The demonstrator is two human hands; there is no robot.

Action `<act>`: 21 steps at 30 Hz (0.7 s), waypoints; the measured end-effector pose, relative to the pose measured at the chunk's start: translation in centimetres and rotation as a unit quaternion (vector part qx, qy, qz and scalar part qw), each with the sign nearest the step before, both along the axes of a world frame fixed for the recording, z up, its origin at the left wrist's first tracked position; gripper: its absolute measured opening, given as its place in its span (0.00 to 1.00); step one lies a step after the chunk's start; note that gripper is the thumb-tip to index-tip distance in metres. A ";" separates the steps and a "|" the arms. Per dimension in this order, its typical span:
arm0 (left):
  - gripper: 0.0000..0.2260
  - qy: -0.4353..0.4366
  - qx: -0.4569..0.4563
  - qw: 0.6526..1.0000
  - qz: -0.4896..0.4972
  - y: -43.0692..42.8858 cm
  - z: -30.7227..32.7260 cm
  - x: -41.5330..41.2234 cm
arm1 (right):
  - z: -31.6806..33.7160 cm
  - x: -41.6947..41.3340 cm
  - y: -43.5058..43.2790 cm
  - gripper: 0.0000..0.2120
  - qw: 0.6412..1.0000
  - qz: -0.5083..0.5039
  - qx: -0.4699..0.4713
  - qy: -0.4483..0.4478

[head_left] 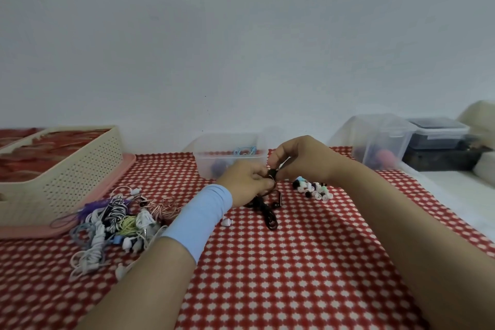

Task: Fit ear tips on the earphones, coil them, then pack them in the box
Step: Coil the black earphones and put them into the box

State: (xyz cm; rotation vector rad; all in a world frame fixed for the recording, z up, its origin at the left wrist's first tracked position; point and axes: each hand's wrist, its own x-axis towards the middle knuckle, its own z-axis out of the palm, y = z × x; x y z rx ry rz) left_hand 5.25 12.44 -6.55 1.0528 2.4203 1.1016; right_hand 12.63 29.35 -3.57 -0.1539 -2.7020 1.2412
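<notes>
Fitting an ear tip onto one bud, judged to be the step in hand. Black earphones (271, 178) held above the red checked cloth (294, 262) at mid-table, pinched from the left by the left hand (246, 182) and from the right by the right hand (302, 161), fingers of both curled in on the bud end, cable trailing down to the cloth just near of the hands. Presence of a tip between the right fingertips: cannot tell (too small, partly hidden). Recommended: steady the bud with the left pinch, press the tip on squarely with the right, check the seat all round before letting go. Keep the trailing cable away from the ear tips (313, 190) heaped just right of the hands, to avoid scattering them. Clear box (227, 153) just beyond the hands, far centre, some cables already inside. Tangle of other earphones (115, 222) at near left; loose white tip (226, 221) beside the left wrist.
</notes>
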 end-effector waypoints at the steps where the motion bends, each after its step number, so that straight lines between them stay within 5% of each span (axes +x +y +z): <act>1: 0.07 0.001 0.002 1.000 0.002 0.1 0.0 0.1 | -0.1 -0.1 0.1 0.11 1.000 -0.001 0.000 0.006; 7: 0.09 0.005 0.029 0.999 0.029 0.2 -0.1 -0.1 | 0.2 -0.5 0.2 0.08 0.999 -0.011 0.012 0.030; 13: 0.12 -0.031 0.054 0.998 0.006 0.1 0.0 -0.3 | 0.1 0.0 2.2 0.03 0.972 -0.079 0.202 -0.088; 16: 0.13 -0.045 0.067 0.997 0.010 0.2 -0.2 -0.2 | -0.9 -0.4 1.1 0.08 0.941 -0.080 0.296 -0.145; 21: 0.07 -0.084 0.099 0.991 0.028 -0.2 -0.3 -0.3 | -1.2 -1.1 0.8 0.10 0.933 -0.086 0.319 -0.145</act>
